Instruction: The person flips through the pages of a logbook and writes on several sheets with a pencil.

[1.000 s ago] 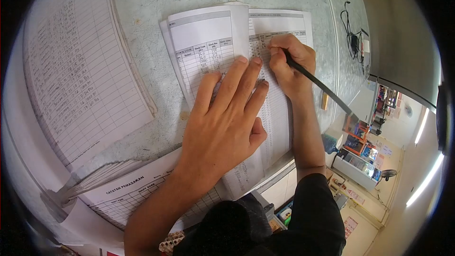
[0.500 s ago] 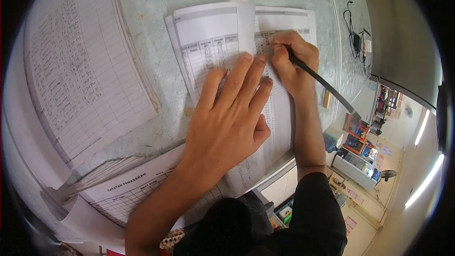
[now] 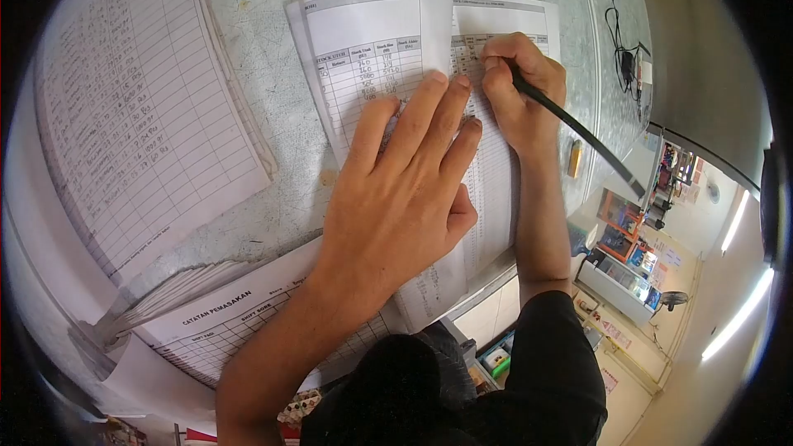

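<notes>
My left hand (image 3: 405,173) lies flat with its fingers spread on a folded-back printed form (image 3: 372,12), which has columns of handwritten figures. My right hand (image 3: 529,95) grips a long dark pen (image 3: 578,128) between thumb and fingers, over the upper part of the right-hand sheet (image 3: 504,12). The pen's tip is hidden by my fingers. Under my left forearm is a sheet headed "CATATAN PEMASAKAN" (image 3: 216,306) with an empty-looking grid.
A handwritten sheet (image 3: 124,116) on a stack lies at the left of the metal table (image 3: 273,99). A small yellow object (image 3: 575,158) sits right of my right forearm. A black cable (image 3: 615,33) lies at the upper right, with shelves and a fan (image 3: 673,299) beyond.
The folded form and both hands appear slightly higher in view, and my right hand with the pen has shifted a little to the right. More handwritten figures show above my left fingers.
</notes>
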Demonstrator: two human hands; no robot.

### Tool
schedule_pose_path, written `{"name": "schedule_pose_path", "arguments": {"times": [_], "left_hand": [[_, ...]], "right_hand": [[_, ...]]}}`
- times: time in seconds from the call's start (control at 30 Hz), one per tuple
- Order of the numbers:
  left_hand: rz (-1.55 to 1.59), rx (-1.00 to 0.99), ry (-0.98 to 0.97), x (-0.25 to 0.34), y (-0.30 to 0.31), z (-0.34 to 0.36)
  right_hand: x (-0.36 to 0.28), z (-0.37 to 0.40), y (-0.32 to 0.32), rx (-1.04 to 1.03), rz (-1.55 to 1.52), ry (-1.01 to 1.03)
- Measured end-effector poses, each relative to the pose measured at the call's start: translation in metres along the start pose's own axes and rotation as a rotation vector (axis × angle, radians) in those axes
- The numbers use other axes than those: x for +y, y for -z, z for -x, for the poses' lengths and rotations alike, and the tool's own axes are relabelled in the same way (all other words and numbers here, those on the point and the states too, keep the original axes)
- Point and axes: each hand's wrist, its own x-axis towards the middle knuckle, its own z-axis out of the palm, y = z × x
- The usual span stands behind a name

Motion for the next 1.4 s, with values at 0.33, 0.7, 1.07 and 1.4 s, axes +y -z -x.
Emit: {"name": "schedule_pose_path", "arguments": {"times": [0.33,0.7,1.07,1.4], "left_hand": [[0.032,-0.001,0.014,0.000,0.000,0.000],[-0.003,0.014,0.013,0.005,-0.002,0.001],[-0.010,0.022,0.007,0.005,-0.002,0.002],[-0.009,0.020,0.005,0.004,-0.002,0.001]], "right_hand": [[0.005,-0.001,-0.001,0.304,-0.404,-0.164],[-0.001,0.007,0.003,0.098,-0.136,-0.029],[-0.001,0.006,0.001,-0.006,-0.106,-0.023],[-0.003,0.005,0.003,-0.065,-0.036,0.001]]}}
